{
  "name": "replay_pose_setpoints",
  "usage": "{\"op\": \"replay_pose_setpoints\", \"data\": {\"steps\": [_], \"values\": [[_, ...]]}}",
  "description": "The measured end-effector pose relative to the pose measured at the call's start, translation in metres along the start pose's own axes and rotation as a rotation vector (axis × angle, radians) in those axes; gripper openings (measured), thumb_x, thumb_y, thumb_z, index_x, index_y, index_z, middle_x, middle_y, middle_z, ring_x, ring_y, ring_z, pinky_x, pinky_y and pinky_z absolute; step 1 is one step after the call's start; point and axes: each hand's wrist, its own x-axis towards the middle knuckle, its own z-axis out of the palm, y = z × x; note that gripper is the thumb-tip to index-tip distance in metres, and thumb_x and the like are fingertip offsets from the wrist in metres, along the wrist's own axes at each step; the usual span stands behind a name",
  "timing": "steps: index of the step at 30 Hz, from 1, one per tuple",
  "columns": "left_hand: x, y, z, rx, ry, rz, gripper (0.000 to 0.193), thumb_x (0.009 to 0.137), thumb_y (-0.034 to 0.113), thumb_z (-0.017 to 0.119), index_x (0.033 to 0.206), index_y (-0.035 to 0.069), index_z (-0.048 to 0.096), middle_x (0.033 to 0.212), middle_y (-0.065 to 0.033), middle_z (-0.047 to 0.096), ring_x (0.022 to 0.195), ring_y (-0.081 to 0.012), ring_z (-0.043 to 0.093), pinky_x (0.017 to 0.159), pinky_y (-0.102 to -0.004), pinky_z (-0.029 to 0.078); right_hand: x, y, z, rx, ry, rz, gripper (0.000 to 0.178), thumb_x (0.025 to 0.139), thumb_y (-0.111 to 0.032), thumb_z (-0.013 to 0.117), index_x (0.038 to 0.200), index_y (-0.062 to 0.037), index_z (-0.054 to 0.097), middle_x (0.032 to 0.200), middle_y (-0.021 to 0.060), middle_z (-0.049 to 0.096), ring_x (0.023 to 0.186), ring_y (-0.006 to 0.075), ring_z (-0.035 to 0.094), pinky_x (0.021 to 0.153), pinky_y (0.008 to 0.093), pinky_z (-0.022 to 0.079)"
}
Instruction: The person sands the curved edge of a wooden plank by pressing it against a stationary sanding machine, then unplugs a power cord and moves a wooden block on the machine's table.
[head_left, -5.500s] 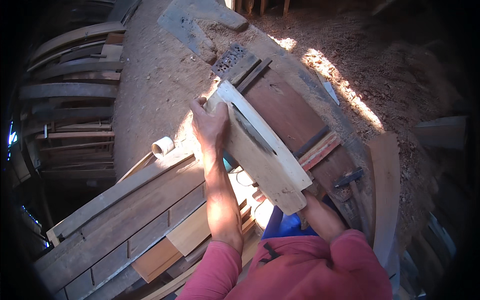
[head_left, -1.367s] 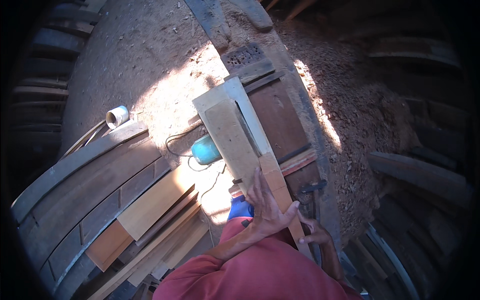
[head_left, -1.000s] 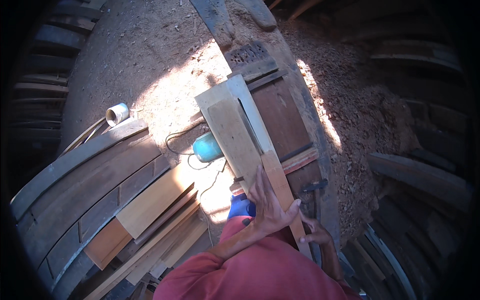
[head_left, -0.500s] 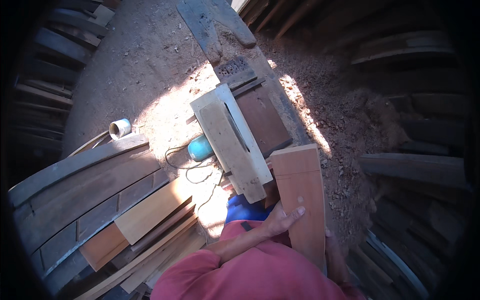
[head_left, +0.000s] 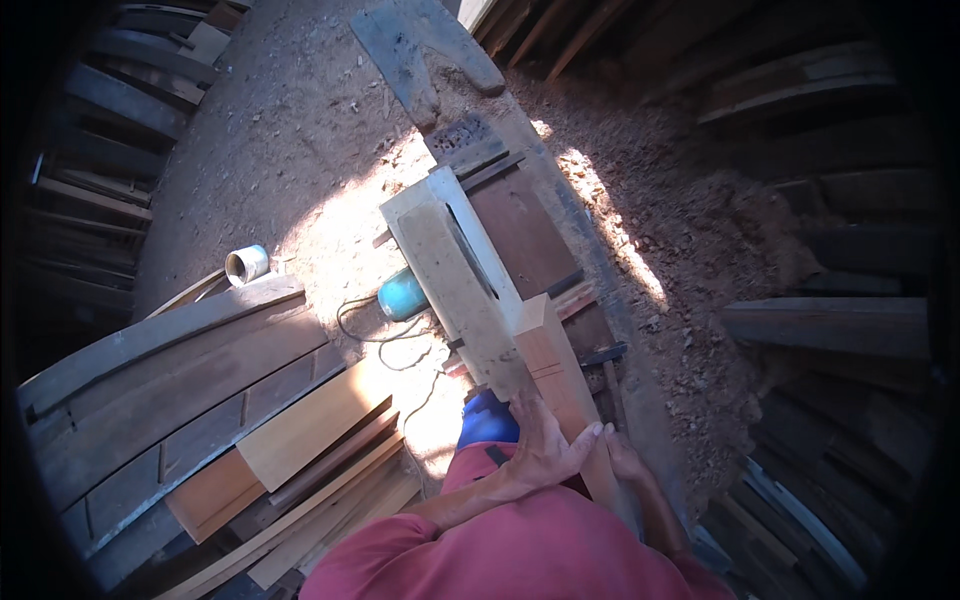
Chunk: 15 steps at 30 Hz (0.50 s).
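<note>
A reddish-brown wooden board (head_left: 563,382) with pencil-like lines across it is tilted onto its edge, its far end at the pale worktable with a long slot (head_left: 485,245). My left hand (head_left: 543,443) grips the board's left side, fingers reaching forward along it and thumb over the upper edge. From the right, my right hand (head_left: 625,460) holds the near part, its fingertips close to my left thumb. Its underside fingers are hidden. A teal rounded machine body (head_left: 402,296) with a dark cord shows at the table's left side.
Stacked planks (head_left: 250,400) lie at the left, with a white can (head_left: 246,264) beyond them. A long weathered bench plank (head_left: 560,160) runs under the worktable. Wood shavings (head_left: 700,290) cover the ground at right, and more timber (head_left: 830,325) lines the right side.
The board has moved left toward the slotted table and turned from showing its broad face to standing more on edge. My left hand has shifted forward; the right hand has come up into view.
</note>
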Motion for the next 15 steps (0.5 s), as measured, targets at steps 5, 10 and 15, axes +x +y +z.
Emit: {"op": "replay_pose_setpoints", "data": {"steps": [5, 10, 15], "values": [[0.02, -0.013, -0.002, 0.019, 0.22, 0.006, 0.117, 0.077, 0.027, 0.081, 0.154, -0.015, 0.004, 0.156, -0.037, 0.02, 0.142, -0.0535, 0.025, 0.117, -0.0631, 0.015, 0.018, 0.022, 0.027, 0.601, -0.328, 0.155, 0.07, 0.111, -0.054, 0.023, 0.147, -0.0003, 0.049, 0.137, 0.0136, 0.061, 0.126, 0.0225, 0.059, 0.107, 0.0371, 0.046], [0.03, -0.025, -0.003, 0.009, 0.223, -0.022, 0.121, 0.074, 0.026, 0.081, 0.154, -0.015, 0.0, 0.156, -0.0378, 0.017, 0.146, -0.0526, 0.019, 0.119, -0.0618, 0.012, 0.04, 0.036, 0.033, 0.604, -0.402, 0.164, 0.071, 0.11, -0.054, 0.02, 0.153, -0.0014, 0.041, 0.143, 0.0146, 0.056, 0.129, 0.0224, 0.056, 0.111, 0.0373, 0.045], [0.039, -0.029, -0.009, 0.009, 0.215, -0.037, 0.126, 0.071, 0.022, 0.081, 0.156, -0.012, -0.005, 0.16, -0.0362, 0.014, 0.151, -0.0495, 0.015, 0.121, -0.0599, 0.011, 0.051, 0.039, 0.033, 0.599, -0.414, 0.175, 0.073, 0.11, -0.056, 0.018, 0.154, -0.0014, 0.038, 0.145, 0.015, 0.054, 0.131, 0.023, 0.055, 0.112, 0.0369, 0.045]]}}
